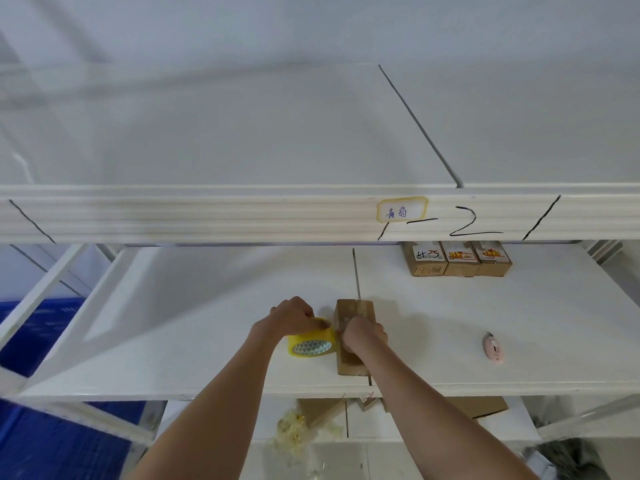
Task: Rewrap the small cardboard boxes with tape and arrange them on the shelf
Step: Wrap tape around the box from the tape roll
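Note:
A small brown cardboard box [354, 311] lies on the white middle shelf [207, 306], long side pointing away from me. My left hand [294, 315] grips a yellow tape roll [312, 341] that stands on edge against the box's left side. My right hand [363, 332] lies curled on top of the box, its fingers at the box's left edge beside the roll. Whether it pinches the tape end is hidden. Three taped boxes [456, 258] with labels stand in a row at the back right of the same shelf.
A pink box cutter [493, 346] lies on the shelf to the right. The upper shelf beam [242, 216] with a label and marker lines hangs overhead. Cardboard pieces [478, 407] and crumpled tape scraps [298, 431] lie on the lower shelf. A blue crate [45, 327] stands at the left.

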Demonstrator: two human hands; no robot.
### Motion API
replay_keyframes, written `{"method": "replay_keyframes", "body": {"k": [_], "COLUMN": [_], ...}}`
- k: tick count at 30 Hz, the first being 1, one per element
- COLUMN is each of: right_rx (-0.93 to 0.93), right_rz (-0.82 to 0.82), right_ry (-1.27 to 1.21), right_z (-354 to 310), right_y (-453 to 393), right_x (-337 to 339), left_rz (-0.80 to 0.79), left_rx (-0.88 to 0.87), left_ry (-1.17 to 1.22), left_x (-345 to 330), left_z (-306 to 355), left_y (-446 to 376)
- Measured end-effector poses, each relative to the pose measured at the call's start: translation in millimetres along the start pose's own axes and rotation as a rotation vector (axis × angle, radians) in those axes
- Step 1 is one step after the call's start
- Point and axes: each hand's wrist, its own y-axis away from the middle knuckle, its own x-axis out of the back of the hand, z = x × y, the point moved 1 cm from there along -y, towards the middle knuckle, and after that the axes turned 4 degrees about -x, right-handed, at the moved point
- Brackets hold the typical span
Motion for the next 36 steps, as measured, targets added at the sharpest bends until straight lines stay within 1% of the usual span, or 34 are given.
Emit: {"method": "replay_keyframes", "body": {"k": [3, 7, 10, 13, 17, 21, 25, 28, 31, 33, 36], "right_rx": [0.005, -0.009, -0.065, -0.149, -0.175, -0.142, -0.096, -0.097, -0.055, -0.064, -0.132], "right_rz": [-0.024, 0.008, 0.033, 0.027, -0.016, -0.042, -0.058, -0.068, -0.082, -0.093, -0.127], "right_ry": [-0.03, -0.061, -0.206, -0.34, -0.315, -0.21, -0.162, -0.171, -0.112, -0.111, -0.147], "right_z": [3, 2, 5, 5, 1, 3, 3, 4, 1, -3, -10], "right_y": [11, 18, 17, 19, 20, 15, 7, 8, 6, 0, -10], "right_x": [9, 6, 2, 2, 8, 7, 0, 1, 1, -2, -6], "left_rz": [0.035, 0.105, 0.127, 0.115, 0.128, 0.12, 0.15, 0.177, 0.181, 0.178, 0.178], "left_rx": [0.007, -0.035, -0.044, -0.034, -0.031, -0.023, 0.014, 0.039, 0.066, 0.085, 0.1], "left_ry": [-0.014, -0.113, -0.154, -0.176, -0.178, -0.167, -0.248, -0.265, -0.256, -0.243, -0.24], "left_x": [-1, 1, 1, 1, 3, 5, 2, -1, -5, -7, -10], "left_z": [2, 8, 10, 11, 15, 13, 4, 2, 5, 8, 10], "left_y": [-1, 0, 0, 0, 1, 2, 3, 2, 2, 2, 1]}}
